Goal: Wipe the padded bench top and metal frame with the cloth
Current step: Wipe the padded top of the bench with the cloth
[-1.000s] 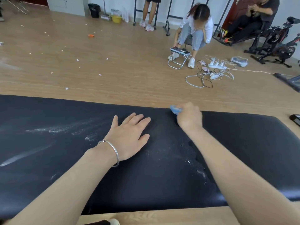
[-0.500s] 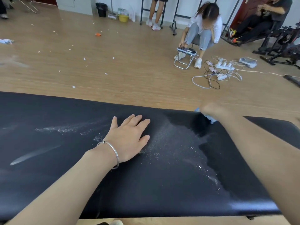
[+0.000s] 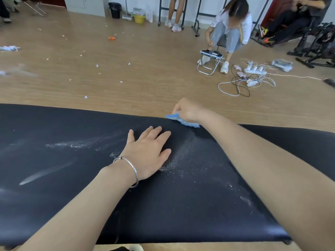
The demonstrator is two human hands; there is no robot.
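Head camera looks down over bench top (image 3: 54,205).

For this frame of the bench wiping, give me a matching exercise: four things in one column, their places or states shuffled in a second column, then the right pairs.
Things
1. blue textured cloth
2. left hand
3. thin silver metal bangle
4. small yellow plastic bucket

Places or states
A. flat on the black padded bench top, fingers straight
B. on the wooden floor near the far wall
C. gripped by the right hand at the bench's far edge
D. round the left wrist

Pairs: 1-C, 2-A, 3-D, 4-B
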